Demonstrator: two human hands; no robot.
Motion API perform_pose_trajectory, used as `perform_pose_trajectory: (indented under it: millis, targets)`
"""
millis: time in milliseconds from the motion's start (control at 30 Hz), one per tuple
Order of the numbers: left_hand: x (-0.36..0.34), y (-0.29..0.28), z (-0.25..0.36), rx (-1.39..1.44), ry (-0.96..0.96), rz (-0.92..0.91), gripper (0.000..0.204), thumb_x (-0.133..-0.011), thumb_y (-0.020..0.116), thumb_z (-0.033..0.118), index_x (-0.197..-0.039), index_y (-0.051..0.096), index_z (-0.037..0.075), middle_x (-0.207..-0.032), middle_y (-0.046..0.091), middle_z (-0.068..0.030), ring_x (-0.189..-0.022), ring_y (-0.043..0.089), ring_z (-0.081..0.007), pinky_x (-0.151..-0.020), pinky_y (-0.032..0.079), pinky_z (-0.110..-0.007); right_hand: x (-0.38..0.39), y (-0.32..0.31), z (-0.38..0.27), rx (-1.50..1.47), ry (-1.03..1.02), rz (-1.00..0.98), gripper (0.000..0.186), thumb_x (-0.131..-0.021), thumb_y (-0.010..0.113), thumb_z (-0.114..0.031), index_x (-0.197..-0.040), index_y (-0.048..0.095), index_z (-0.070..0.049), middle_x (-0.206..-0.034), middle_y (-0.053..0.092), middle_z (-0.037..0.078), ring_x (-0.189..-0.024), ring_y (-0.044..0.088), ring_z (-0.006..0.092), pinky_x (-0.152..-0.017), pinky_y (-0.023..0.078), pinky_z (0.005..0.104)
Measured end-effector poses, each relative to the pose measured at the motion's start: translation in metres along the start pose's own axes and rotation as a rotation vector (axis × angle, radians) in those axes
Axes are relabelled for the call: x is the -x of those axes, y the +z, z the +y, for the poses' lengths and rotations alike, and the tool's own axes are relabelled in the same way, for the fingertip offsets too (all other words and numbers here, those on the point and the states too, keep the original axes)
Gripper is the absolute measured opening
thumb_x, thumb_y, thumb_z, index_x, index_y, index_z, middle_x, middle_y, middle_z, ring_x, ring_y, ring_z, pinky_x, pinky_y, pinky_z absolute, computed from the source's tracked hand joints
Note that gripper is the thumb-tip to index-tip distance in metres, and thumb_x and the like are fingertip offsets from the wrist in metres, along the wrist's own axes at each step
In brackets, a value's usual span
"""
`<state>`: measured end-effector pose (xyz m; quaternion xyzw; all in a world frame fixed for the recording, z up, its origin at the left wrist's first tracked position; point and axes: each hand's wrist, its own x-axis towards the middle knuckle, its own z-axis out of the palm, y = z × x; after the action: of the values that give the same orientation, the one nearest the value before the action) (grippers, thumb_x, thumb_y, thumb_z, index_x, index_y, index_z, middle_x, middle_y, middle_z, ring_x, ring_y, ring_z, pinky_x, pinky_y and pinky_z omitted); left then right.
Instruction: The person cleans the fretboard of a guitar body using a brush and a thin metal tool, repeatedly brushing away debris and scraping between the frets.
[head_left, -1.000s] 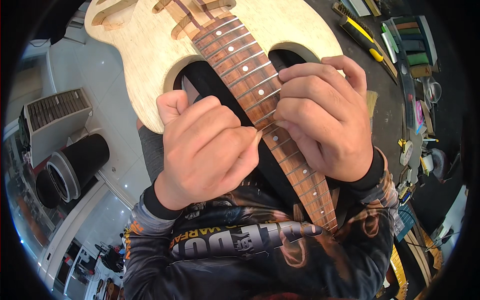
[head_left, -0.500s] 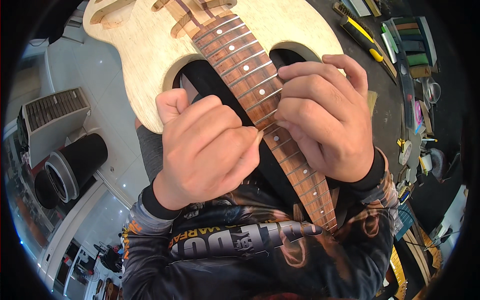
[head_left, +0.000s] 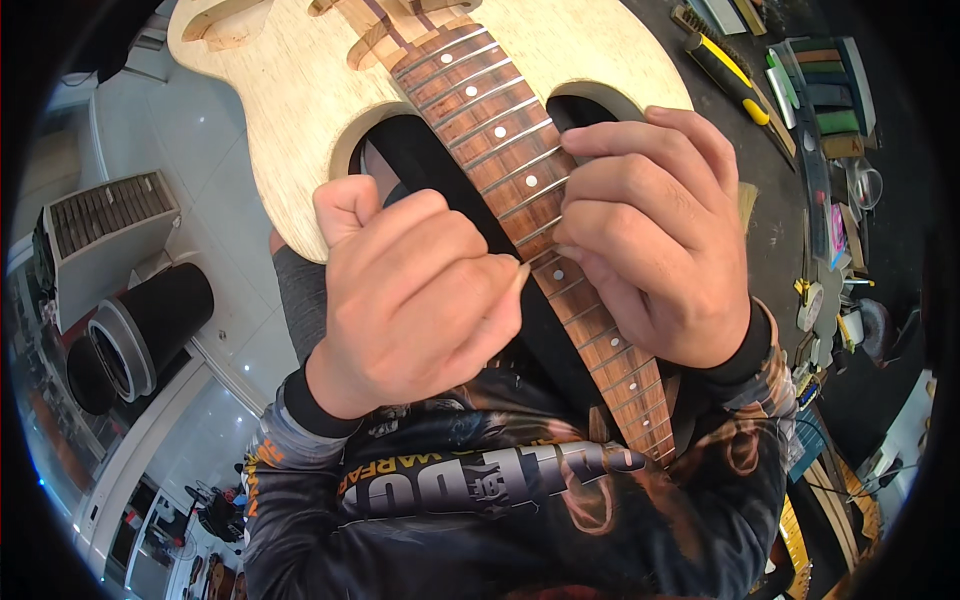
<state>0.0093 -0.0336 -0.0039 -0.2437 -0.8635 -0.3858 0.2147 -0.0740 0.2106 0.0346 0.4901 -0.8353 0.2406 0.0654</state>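
Observation:
An unfinished pale wood electric guitar body (head_left: pixel 290 110) lies across my lap. Its neck points toward me, with a brown fretboard (head_left: pixel 508 160) carrying white dot inlays. Bright metal frets cross the upper part; thinner, darker lines cross the narrow part. My left hand (head_left: pixel 410 300) is closed, its thumb and curled fingers pinched at the fretboard's left edge. From the other side my right hand (head_left: pixel 655 240) bends over the right edge, thumb and fingers closed in a pinch at about the same fret. Whatever sits between the fingertips is too small to make out.
Right of the guitar, a dark workbench holds a yellow-and-black handled tool (head_left: pixel 728 75), a brush (head_left: pixel 695 18) and a case of coloured blocks (head_left: pixel 828 85). On the floor to the left are a black bin (head_left: pixel 165 310) and a slatted pale box (head_left: pixel 110 220).
The guitar has shifted slightly to the right and down in view. Both hands keep nearly the same pinched pose at the fretboard's edges.

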Motion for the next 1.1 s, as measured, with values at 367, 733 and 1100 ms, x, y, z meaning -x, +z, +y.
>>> perform_pose_trajectory:
  millis: [367, 733, 1100]
  targets:
    - [0.001, -0.001, 0.003, 0.018, 0.004, -0.007, 0.03, -0.069, 0.093, -0.002, -0.093, 0.078, 0.009, -0.078, 0.064, -0.0012, -0.066, 0.054, -0.0236, -0.077, 0.031, -0.044, 0.003, -0.007, -0.003, 0.007, -0.003, -0.035, 0.022, -0.087, 0.089, -0.01, -0.105, 0.077, -0.014, -0.113, 0.077, 0.002, -0.134, 0.079, 0.0323, -0.125, 0.044, 0.0572]
    - [0.007, 0.001, 0.002, 0.028, 0.011, 0.024, 0.027, -0.072, 0.093, -0.001, -0.093, 0.078, 0.008, -0.079, 0.066, -0.0011, -0.065, 0.054, -0.0232, -0.078, 0.03, -0.044, 0.002, -0.008, -0.004, 0.014, -0.007, -0.053, 0.022, -0.086, 0.089, -0.008, -0.103, 0.076, -0.015, -0.112, 0.077, 0.001, -0.136, 0.079, 0.0336, -0.128, 0.041, 0.0568]
    - [0.01, -0.004, -0.002, 0.0, -0.008, 0.035, 0.03, -0.072, 0.096, 0.0, -0.096, 0.08, 0.008, -0.081, 0.067, -0.0016, -0.067, 0.058, -0.0235, -0.078, 0.032, -0.044, -0.005, -0.002, -0.005, 0.018, -0.008, -0.042, 0.021, -0.086, 0.088, -0.008, -0.103, 0.077, -0.015, -0.113, 0.079, 0.001, -0.137, 0.079, 0.034, -0.129, 0.039, 0.0574]
